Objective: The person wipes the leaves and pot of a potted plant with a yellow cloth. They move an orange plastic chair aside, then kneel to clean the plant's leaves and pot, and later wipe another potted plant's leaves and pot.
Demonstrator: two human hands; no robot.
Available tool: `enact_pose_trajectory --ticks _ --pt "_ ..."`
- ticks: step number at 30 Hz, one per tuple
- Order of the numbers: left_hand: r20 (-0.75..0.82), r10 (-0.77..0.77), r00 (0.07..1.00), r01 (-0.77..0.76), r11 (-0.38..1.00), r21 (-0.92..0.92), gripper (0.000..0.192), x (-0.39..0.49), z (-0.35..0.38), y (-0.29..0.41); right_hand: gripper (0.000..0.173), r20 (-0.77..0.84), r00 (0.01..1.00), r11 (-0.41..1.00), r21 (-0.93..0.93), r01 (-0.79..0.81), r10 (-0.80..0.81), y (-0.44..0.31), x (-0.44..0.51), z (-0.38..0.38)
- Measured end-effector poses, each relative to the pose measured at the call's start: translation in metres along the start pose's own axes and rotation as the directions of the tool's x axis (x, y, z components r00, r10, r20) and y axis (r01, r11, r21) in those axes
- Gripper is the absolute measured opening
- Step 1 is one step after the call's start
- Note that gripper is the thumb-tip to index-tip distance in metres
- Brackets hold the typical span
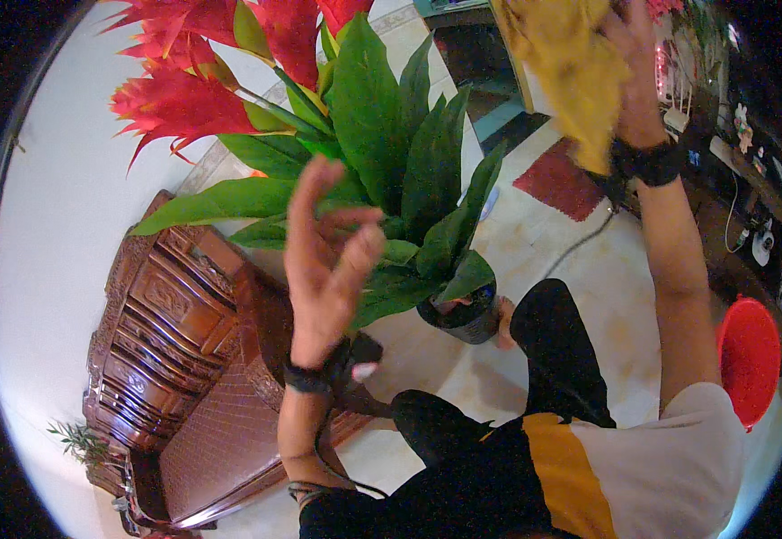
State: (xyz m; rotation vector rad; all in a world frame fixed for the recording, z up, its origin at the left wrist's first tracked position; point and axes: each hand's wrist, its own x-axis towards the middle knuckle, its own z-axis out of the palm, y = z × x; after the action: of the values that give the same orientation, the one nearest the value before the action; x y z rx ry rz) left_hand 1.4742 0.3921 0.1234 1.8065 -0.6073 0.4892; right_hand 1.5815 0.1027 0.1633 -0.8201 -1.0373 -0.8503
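Before me stands a potted plant with broad green leaves (371, 114) and large red flowers (182, 108), probably artificial. Its black pot (472, 327) rests on the tiled floor near my foot. My left hand (330, 263), slightly blurred, hovers in front of the lower leaves with fingers apart and nothing in it; whether it touches a leaf is not clear. Raised at the upper right, my right hand (637, 87) holds a yellow cloth (566, 67) that hangs down beside it. The cloth's upper part and some fingertips fall outside the picture. Each wrist wears a black band.
A carved wooden bench (182, 303) stands along the white wall on the left. To the right are a red plastic basin (749, 364) and a dark shelf (762, 182) with small objects. A dark red mat (559, 180) and a dark cord (576, 242) lie on the floor.
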Motion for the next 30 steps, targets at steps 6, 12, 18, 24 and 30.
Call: enact_pose_trajectory --ticks 6,12,18,24,30 --pt "-0.107 -0.112 0.988 0.103 0.991 -0.084 0.073 0.07 0.007 -0.006 0.038 -0.065 0.8 0.792 0.212 -0.573 0.596 0.082 -0.11 -0.068" --pt "0.063 -0.213 0.975 0.218 0.973 -0.08 0.069 0.087 0.019 -0.011 0.019 0.007 0.473 0.441 0.347 -0.827 0.881 0.156 -0.182 -0.049" --pt "0.059 -0.212 0.975 0.215 0.976 -0.044 0.064 0.08 0.022 -0.008 0.027 0.111 0.691 0.68 0.123 -0.723 0.714 0.156 -0.12 0.012" --pt "-0.039 -0.08 0.996 0.081 0.996 0.032 0.073 0.063 0.027 0.003 0.033 0.249 0.919 0.904 -0.38 -0.196 0.304 0.103 -0.017 0.042" --pt "-0.091 0.051 0.995 -0.044 0.996 0.082 0.069 -0.013 0.003 0.024 0.026 0.556 0.812 0.684 -0.662 0.306 0.174 0.035 -0.012 -0.035"
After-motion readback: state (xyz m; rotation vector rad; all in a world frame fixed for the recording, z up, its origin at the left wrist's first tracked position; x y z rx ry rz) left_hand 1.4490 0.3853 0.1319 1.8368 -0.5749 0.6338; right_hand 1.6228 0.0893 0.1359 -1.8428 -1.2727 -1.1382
